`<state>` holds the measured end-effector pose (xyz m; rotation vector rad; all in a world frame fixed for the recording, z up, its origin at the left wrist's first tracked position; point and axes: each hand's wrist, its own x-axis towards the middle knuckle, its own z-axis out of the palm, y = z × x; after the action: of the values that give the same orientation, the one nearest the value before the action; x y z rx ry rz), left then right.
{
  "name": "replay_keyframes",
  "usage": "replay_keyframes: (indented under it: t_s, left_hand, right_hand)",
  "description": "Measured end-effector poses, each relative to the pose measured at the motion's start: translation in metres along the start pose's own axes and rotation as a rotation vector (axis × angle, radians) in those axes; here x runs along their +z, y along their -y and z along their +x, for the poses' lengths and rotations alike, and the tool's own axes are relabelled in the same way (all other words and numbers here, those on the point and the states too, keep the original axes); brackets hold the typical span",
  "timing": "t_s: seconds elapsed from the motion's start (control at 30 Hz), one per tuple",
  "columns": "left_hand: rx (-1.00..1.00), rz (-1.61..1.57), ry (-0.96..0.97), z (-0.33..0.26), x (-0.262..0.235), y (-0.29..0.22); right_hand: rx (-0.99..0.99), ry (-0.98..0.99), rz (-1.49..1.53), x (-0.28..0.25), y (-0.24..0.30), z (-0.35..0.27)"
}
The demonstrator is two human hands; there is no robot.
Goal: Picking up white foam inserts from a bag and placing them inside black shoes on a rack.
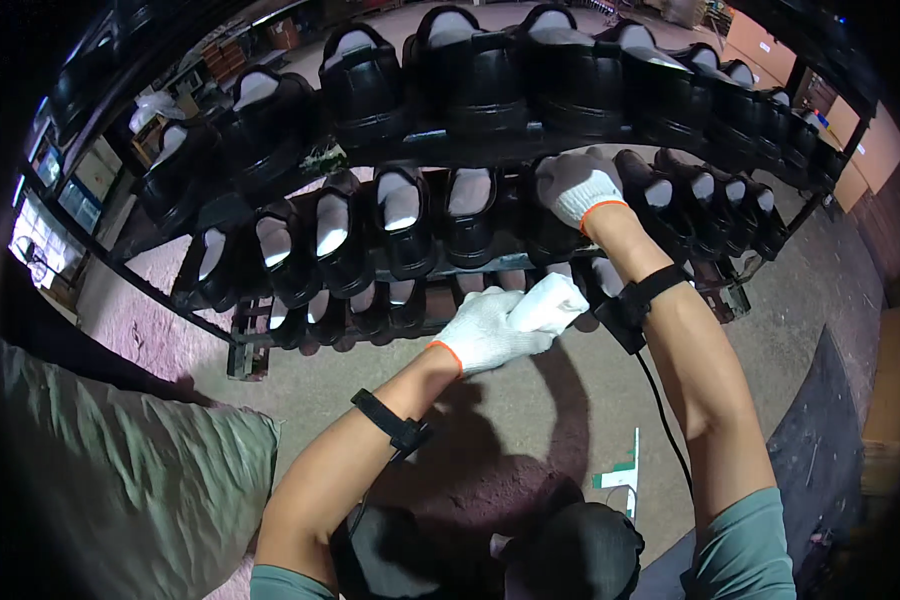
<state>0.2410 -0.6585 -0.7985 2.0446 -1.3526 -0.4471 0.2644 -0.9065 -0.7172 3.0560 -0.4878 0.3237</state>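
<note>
My left hand (492,328), in a white knit glove with an orange cuff, is closed around a crumpled white wad (550,305); whether it is cloth or paper I cannot make out. It is in front of the rack's lower row. Farther up and to the right, my gloved right hand (582,186) grips a black shoe (553,232) in the middle row, its fingertips partly hidden by the shoe. Beside that shoe stands another black shoe (470,222) with a pale insole showing.
Several black shoes (470,80) line the top shelf, and more fill the lower rows of the dark metal rack (120,268). A grey-green cover (150,450) drapes at the left. Cardboard boxes (875,140) stand at the right. A green-and-white piece (625,475) lies on the floor.
</note>
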Motion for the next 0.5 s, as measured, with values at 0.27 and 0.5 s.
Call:
replay_keyframes:
  t_s: [0.27, 0.5]
  left_hand:
    - [-0.307, -0.921, 0.163, -0.029, -0.008, -0.027]
    - [-0.222, -1.457, 0.519, 0.02, 0.059, -0.076]
  right_hand:
    - [-0.201, -0.14, 1.166, -0.011, -0.021, -0.153]
    - [-0.06, -0.084, 1.688, -0.005, -0.076, -0.232]
